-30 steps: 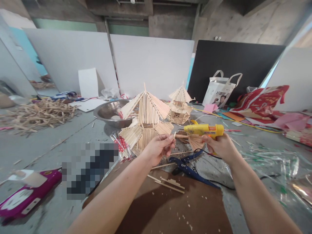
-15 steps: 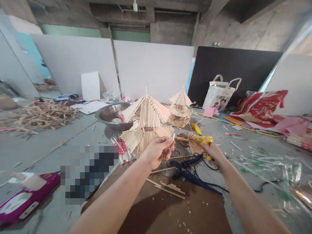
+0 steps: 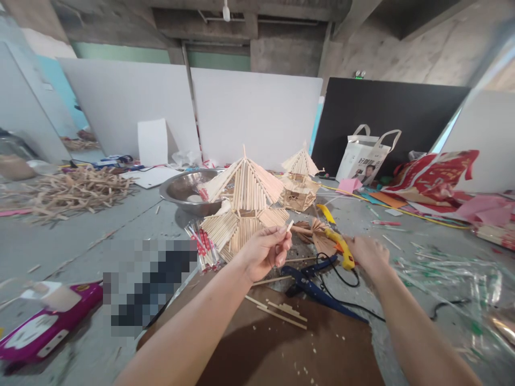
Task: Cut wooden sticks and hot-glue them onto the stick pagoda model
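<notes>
Above littered grey floor point(image 3: 139, 220), before white panels point(image 3: 257, 120): left hand point(image 3: 271, 247) tight on short stick point(image 3: 290, 225), right hand point(image 3: 369, 255) loose.

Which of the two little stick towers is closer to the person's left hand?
The front tower, which looks larger and stands just beyond the left hand. The back tower stands farther off, to its right.
</notes>
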A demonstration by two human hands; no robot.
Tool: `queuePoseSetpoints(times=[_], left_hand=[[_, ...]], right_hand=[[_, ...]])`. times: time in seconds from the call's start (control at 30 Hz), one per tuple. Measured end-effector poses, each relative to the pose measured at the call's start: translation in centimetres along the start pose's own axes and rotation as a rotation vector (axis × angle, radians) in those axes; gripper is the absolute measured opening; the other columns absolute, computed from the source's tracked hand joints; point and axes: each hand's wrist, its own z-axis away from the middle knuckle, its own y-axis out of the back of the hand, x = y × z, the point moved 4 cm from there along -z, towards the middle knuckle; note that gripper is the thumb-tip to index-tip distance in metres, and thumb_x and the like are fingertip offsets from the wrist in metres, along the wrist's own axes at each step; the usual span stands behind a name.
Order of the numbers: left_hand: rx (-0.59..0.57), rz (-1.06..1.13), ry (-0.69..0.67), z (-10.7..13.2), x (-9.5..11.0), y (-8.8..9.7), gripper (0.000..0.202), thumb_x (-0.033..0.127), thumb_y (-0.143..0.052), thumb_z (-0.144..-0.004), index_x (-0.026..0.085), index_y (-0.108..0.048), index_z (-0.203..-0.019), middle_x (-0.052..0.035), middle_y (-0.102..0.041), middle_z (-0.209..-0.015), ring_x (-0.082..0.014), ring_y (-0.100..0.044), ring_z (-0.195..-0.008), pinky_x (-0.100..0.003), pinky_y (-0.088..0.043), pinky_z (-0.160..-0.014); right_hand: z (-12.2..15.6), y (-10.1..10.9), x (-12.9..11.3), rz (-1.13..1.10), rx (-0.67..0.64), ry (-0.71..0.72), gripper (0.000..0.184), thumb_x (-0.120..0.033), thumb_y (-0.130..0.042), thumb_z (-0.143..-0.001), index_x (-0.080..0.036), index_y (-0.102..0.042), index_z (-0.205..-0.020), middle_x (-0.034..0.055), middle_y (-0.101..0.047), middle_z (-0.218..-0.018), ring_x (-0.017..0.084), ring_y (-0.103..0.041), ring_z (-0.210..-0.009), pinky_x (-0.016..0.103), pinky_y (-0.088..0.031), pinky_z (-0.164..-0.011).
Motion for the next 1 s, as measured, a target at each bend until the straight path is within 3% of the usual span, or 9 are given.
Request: queuePoseSetpoints(times=[0.07, 0.13, 0.23, 0.37, 0.57, 1.0], left_hand=[[-0.018, 0.019, 0.018, 0.1, -0.2, -0.2, 0.013, 0.023, -0.054, -0.071, 0.012, -0.05, -0.065, 0.004, -0.049, -0.051, -0.003, -0.042, -0.032, -0.016, -0.028, -0.033], [-0.041, 0.034, 0.044, 0.2, -0.5, -0.5, 0.014, 0.024, -0.054, -0.071, 0.012, -0.05, -0.065, 0.0041, -0.049, -0.051, -0.0031, -0.042, -0.032, -0.016, -0.029, -0.033], [-0.083, 0.05, 0.085, 0.2, -1.2, -1.0, 0.013, 0.024, -0.055, -0.07, 0.012, -0.051, -0.066, 0.0039, -0.05, -0.051, -0.0032, -0.042, -0.032, -0.016, -0.029, -0.033], [-0.128, 0.059, 0.119, 0.3, -2.0, -1.5, 0.014, 0.026, -0.055, -0.07, 0.013, -0.051, -0.067, 0.004, -0.051, -0.051, -0.0036, -0.043, -0.031, -0.016, -0.03, -0.032], [-0.148, 0.057, 0.136, 0.3, -2.7, -1.9, 0.016, 0.027, -0.057, -0.069, 0.013, -0.05, -0.068, 0.0043, -0.051, -0.052, -0.0044, -0.043, -0.03, -0.017, -0.028, -0.032], [-0.168, 0.051, 0.186, 0.4, -3.0, -1.9, 0.015, 0.027, -0.054, -0.07, 0.013, -0.05, -0.068, 0.004, -0.05, -0.052, -0.0038, -0.042, -0.031, -0.017, -0.028, -0.034]], right_hand=[[1.2, 1.8, -2.0, -0.102, 0.126, 0.088, 0.037, -0.047, -0.038, -0.074, -0.019, -0.062, -0.073, 0.0114, -0.06, -0.07, 0.026, -0.056, -0.071, 0.038, -0.037, -0.061], [2.9, 2.8, -4.7, -0.413, 0.122, 0.259, 0.028, -0.042, -0.045, -0.071, -0.019, -0.06, -0.077, 0.0053, -0.058, -0.065, 0.018, -0.054, -0.061, 0.031, -0.038, -0.058], [5.8, 3.1, -8.4, -0.881, -0.101, 0.41, 0.028, -0.042, -0.051, -0.069, -0.018, -0.056, -0.081, -0.0019, -0.05, -0.053, 0.01, -0.046, -0.045, 0.024, -0.037, -0.046], [8.6, 2.8, -10.9, -1.194, -0.307, 0.433, 0.023, -0.037, -0.057, -0.067, -0.018, -0.054, -0.081, -0.0021, -0.054, -0.064, 0.007, -0.045, -0.045, 0.022, -0.038, -0.044], [9.4, 2.1, -11.5, -1.341, -0.489, 0.441, 0.017, -0.032, -0.058, -0.069, -0.018, -0.054, -0.078, -0.0028, -0.055, -0.063, 0.006, -0.047, -0.047, 0.02, -0.038, -0.045], [9.4, 2.1, -11.4, -1.418, -0.5, 0.438, 0.015, -0.031, -0.058, -0.069, -0.018, -0.053, -0.073, -0.0028, -0.056, -0.06, 0.007, -0.048, -0.047, 0.02, -0.037, -0.045]])
